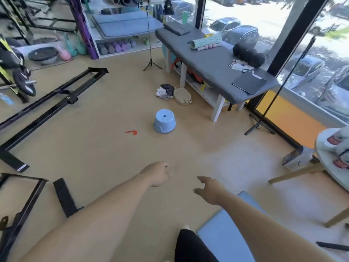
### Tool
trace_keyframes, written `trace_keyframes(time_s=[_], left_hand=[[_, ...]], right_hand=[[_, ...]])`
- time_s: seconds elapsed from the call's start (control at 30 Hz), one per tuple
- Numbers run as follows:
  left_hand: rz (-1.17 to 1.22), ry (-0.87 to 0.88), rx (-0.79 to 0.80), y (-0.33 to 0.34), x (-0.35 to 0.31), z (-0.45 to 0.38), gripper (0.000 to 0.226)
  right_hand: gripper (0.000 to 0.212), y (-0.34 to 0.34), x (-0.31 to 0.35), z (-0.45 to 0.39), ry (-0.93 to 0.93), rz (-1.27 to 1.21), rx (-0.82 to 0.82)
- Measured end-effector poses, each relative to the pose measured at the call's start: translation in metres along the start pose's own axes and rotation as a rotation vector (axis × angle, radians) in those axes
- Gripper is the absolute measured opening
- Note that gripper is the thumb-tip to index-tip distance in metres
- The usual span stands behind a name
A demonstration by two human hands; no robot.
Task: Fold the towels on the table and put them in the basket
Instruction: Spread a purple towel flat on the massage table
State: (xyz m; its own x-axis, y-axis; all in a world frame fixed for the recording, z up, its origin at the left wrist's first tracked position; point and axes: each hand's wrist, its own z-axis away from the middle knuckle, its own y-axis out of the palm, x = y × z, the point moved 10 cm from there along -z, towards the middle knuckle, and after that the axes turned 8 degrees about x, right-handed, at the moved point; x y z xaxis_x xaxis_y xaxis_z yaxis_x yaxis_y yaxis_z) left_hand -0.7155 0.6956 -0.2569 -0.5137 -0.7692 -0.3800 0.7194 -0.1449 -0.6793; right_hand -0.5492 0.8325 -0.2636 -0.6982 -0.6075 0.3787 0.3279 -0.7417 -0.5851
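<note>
My left hand [157,173] reaches forward over the bare floor with its fingers curled in and nothing in it. My right hand [209,189] is stretched out beside it, fingers apart and empty. A round white table [321,148] shows at the right edge with rolled white towels [340,138] on it, well to the right of both hands. A woven straw basket [182,96] lies on the floor beside a small heap of cloths [165,91], far ahead by the grey bench.
A grey padded bench [211,59] with rollers and a laptop stands ahead right. An upturned blue stool [164,123] and a red object [131,132] lie mid-floor. Black frame bars [51,108] run along the left. A light stand [264,118] and a tripod [151,63] stand nearby.
</note>
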Motion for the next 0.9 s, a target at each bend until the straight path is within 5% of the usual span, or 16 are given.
trace_keyframes(time_s=[0.7,0.9], left_hand=[[0.113,-0.082,-0.031,-0.441,0.093,-0.400,0.047],[0.113,-0.057,-0.031,-0.558,0.129,-0.563,0.057]], right_hand=[[0.070,-0.375,0.232,-0.450,-0.055,0.009,0.020],[0.069,-0.476,0.271,-0.590,0.050,-0.024,0.009]])
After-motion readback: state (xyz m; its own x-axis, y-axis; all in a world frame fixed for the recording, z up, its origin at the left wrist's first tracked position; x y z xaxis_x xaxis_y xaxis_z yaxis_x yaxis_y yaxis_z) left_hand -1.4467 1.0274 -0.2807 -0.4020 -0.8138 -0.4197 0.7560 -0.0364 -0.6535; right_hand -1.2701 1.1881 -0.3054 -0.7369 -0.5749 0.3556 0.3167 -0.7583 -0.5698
